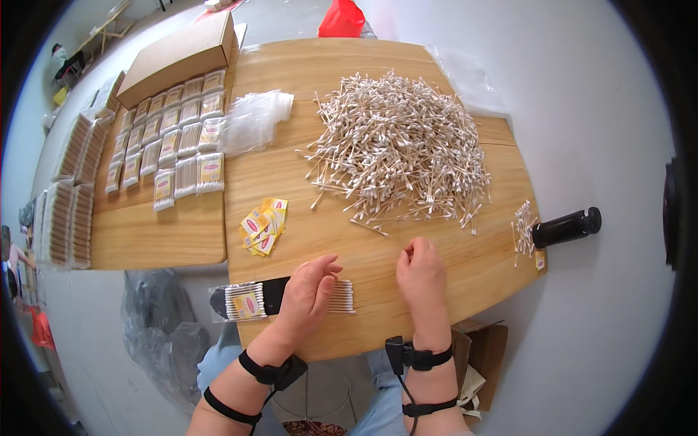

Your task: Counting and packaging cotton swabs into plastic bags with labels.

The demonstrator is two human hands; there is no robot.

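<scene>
My left hand (309,294) rests over a row of cotton swabs (342,296) near the table's front edge, its fingers loosely stretched and the thumb apart. Part of the row is hidden beneath it. Left of that hand, a black flat strip (275,294) lies beside a clear bag of swabs (236,301) with a yellow card (247,305) inside. My right hand (422,276) is closed in a pinch just in front of the big heap of loose cotton swabs (407,145); whatever its fingertips hold cannot be made out.
Yellow cards (263,227) lie loosely stacked left of the heap, with clear plastic bags (254,120) behind. Filled swab packs (170,149) stand in rows by a cardboard box (178,62). A black cylinder (567,228) juts past the right edge near scattered swabs (523,229).
</scene>
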